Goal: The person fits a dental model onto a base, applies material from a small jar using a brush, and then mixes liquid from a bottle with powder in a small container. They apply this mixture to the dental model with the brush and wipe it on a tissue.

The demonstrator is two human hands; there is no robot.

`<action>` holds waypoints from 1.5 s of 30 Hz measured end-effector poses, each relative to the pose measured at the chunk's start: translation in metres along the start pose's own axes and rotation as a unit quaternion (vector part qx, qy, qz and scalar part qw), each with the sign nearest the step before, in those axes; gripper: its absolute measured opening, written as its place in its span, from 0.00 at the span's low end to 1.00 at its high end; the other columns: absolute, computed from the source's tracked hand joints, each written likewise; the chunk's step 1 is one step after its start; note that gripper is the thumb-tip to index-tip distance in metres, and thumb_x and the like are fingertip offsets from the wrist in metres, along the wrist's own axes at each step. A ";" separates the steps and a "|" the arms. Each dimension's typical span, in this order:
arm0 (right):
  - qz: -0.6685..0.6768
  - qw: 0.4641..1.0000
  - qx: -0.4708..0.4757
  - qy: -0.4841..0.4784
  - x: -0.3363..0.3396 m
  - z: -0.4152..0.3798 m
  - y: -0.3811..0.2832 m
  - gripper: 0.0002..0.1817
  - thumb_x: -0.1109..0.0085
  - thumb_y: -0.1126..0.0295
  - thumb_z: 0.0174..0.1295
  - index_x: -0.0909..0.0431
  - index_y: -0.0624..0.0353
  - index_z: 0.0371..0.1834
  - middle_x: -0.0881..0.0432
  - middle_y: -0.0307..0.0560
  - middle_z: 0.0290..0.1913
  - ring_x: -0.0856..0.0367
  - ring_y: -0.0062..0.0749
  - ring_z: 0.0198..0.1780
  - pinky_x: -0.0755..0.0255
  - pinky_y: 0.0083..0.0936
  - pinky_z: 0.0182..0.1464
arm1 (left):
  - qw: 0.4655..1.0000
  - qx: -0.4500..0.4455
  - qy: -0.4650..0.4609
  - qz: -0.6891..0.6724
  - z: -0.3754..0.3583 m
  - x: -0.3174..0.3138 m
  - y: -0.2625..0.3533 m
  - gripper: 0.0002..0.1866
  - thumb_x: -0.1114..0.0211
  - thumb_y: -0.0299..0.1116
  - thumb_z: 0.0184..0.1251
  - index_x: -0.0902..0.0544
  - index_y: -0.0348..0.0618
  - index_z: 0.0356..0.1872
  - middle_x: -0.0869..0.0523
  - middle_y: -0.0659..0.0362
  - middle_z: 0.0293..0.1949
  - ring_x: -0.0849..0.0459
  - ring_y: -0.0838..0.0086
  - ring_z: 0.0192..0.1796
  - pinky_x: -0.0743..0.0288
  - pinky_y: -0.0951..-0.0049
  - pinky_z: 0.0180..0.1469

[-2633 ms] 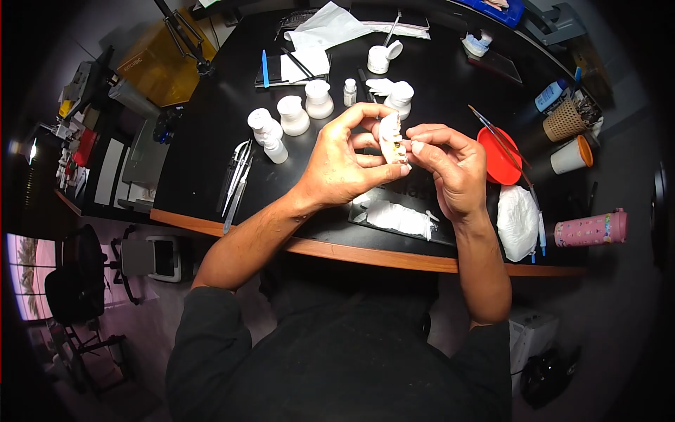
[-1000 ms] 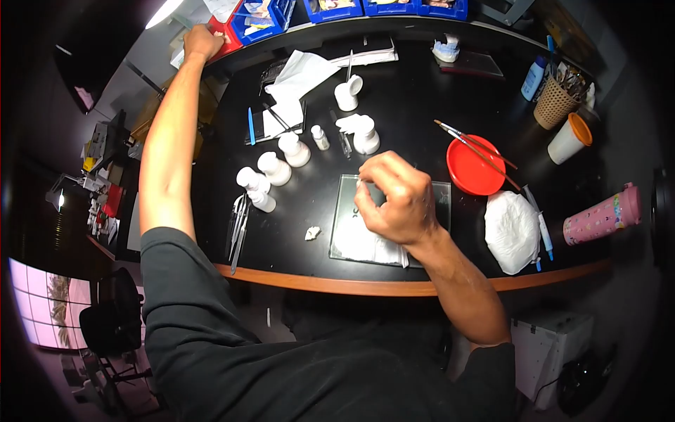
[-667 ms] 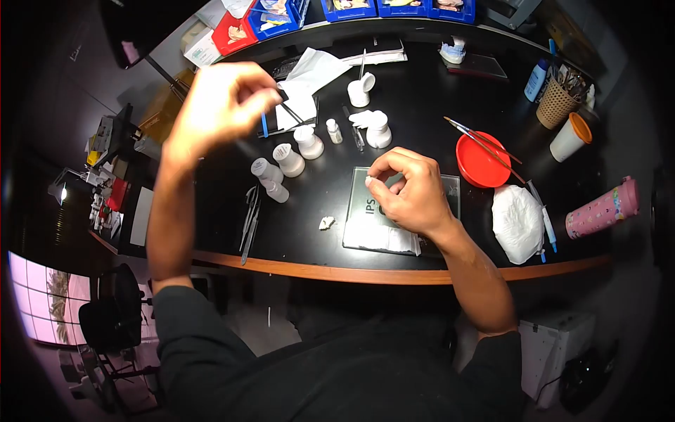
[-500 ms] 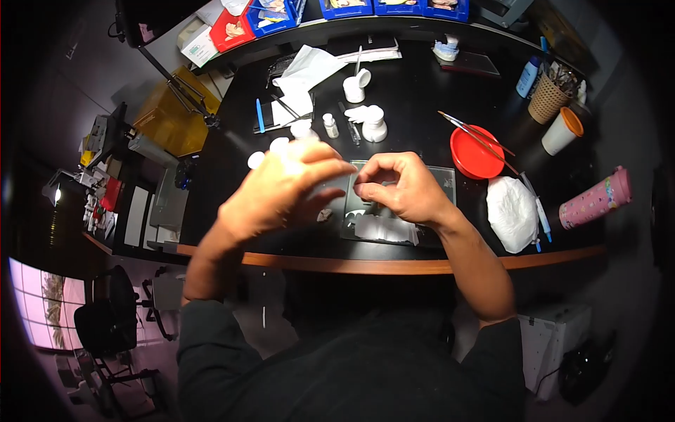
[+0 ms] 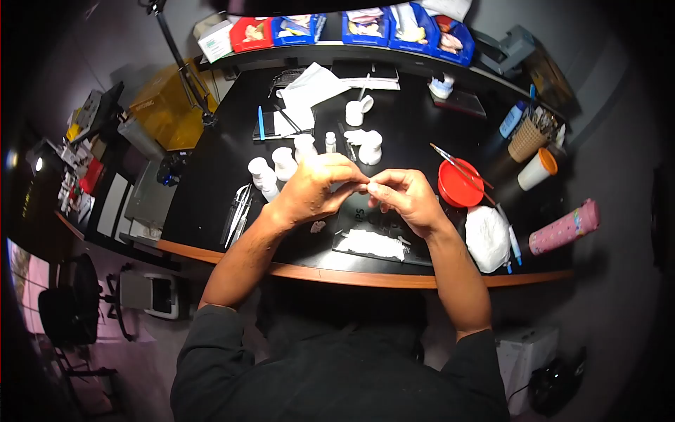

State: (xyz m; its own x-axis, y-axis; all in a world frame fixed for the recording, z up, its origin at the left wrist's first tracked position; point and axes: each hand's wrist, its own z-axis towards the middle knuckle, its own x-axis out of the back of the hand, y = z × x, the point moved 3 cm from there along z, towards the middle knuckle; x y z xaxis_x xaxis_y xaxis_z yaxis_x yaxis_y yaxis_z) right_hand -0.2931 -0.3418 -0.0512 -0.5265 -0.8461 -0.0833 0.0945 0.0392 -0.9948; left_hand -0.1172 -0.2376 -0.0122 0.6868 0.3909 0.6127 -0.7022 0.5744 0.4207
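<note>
My left hand (image 5: 320,186) and my right hand (image 5: 408,197) meet fingertip to fingertip above a dark glass slab (image 5: 351,219). Both are closed in a pinch; whatever lies between the fingertips is too small to make out. A white patch (image 5: 373,243) of paper or powder lies on the slab's near part. Left of the slab is a small pinkish lump (image 5: 318,226). Several white bottles (image 5: 284,163) stand just beyond my left hand, and a white jar (image 5: 370,149) is behind the gap between my hands.
To the right are a red bowl (image 5: 460,184) with brushes across it, a white crumpled bundle (image 5: 486,239), a pink bottle (image 5: 564,226) and an orange-rimmed cup (image 5: 538,169). Tweezer-like tools (image 5: 239,214) lie left. Blue bins (image 5: 365,28) line the back shelf.
My left hand has moved right and down until its fingertips meet those of my right hand, and its fingers have closed. The camera view has shifted, showing more of the back shelf.
</note>
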 end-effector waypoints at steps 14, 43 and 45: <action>-0.608 0.783 0.103 0.076 -0.045 0.250 -0.040 0.19 0.36 0.71 0.60 0.12 0.64 0.55 0.12 0.69 0.57 0.15 0.60 0.65 0.24 0.45 0.70 | 0.982 -0.136 0.037 0.123 -0.026 -0.019 -0.008 0.08 0.29 0.30 0.58 0.14 0.44 0.39 0.13 0.62 0.39 0.14 0.67 0.41 0.19 0.67 0.42; -0.597 0.799 -0.068 0.004 -0.076 0.409 0.043 0.25 0.45 0.62 0.67 0.12 0.53 0.65 0.15 0.59 0.68 0.20 0.52 0.73 0.31 0.35 0.77 | 0.970 -0.110 -0.012 0.216 -0.039 -0.038 -0.022 0.05 0.31 0.32 0.52 0.13 0.44 0.26 0.13 0.60 0.32 0.15 0.69 0.44 0.24 0.68 0.40; -0.537 0.841 -0.050 -0.036 -0.073 0.407 0.042 0.29 0.48 0.65 0.69 0.19 0.60 0.73 0.19 0.59 0.73 0.24 0.49 0.77 0.36 0.35 0.80 | 0.973 -0.112 -0.001 0.203 -0.038 -0.039 -0.022 0.04 0.32 0.32 0.55 0.15 0.45 0.27 0.16 0.61 0.31 0.16 0.69 0.43 0.24 0.69 0.39</action>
State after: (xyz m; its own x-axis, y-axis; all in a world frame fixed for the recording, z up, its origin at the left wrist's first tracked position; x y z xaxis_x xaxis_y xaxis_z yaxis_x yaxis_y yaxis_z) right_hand 0.0927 -0.4950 -0.0630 -0.2107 -0.4509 0.8673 -0.4763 -0.7274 -0.4939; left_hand -0.1213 -0.2377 -0.0704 0.3608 0.6169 0.6995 -0.8567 0.5156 -0.0128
